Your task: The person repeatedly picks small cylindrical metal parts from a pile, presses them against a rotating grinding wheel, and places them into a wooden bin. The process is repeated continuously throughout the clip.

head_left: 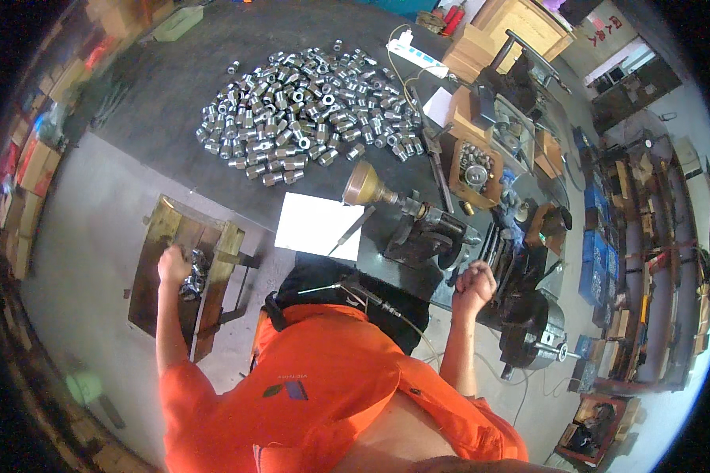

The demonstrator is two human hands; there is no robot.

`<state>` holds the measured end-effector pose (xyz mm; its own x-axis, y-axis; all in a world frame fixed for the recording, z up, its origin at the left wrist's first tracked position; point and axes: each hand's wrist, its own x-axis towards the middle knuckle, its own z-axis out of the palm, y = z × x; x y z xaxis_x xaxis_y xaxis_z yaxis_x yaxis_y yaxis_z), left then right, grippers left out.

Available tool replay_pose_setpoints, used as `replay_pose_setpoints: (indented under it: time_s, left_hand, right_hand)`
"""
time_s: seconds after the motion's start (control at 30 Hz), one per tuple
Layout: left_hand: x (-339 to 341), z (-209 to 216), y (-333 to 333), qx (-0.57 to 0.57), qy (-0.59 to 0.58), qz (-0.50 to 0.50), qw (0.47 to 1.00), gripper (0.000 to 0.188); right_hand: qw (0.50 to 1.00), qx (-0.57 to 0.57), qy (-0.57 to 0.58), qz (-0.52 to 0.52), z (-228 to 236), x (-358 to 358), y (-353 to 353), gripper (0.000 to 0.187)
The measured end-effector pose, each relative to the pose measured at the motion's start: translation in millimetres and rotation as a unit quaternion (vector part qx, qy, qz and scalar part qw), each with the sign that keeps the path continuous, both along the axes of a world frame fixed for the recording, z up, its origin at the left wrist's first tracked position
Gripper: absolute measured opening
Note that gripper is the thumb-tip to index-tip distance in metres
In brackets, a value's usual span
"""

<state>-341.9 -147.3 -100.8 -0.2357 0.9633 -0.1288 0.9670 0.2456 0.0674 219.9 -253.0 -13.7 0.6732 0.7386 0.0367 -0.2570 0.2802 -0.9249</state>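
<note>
My left hand is closed at the side of a wooden box, just beside some shiny metal fittings inside it. What its fingers hold, if anything, is hidden. My right hand is curled into a fist by the bench edge, right of a small dark bench machine; I cannot make out anything in it. A brass-coloured cup-shaped head sits on the machine's left end. Beyond it, a big pile of metal hex fittings covers part of the dark table.
A white sheet with a dark pen-like tool lies at the near table edge. A hose with a metal nozzle crosses my lap. To the right stand a carton of small parts, a dark round machine and shelves with blue bins.
</note>
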Motion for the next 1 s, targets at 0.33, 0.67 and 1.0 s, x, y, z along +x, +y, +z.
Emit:
replay_pose_setpoints:
  time_s: [0.33,0.67,1.0]
  left_hand:
    - [266.8,130.5,102.3,0.236,-0.217,-0.353,0.879,0.028]
    - [359.6,83.8,188.9,0.072,-0.004,-0.442,0.894,0.028]
    - [274.6,134.4,85.6,0.152,-0.245,-0.393,0.873,0.028]
  right_hand:
    - [0.997,-0.018,0.022,-0.070,-22.8,19.5,47.0,0.013]
    - [0.996,-0.053,0.008,-0.065,-16.2,10.8,32.9,0.013]
    - [0.995,-0.042,0.063,-0.069,-22.0,11.5,30.0,0.012]
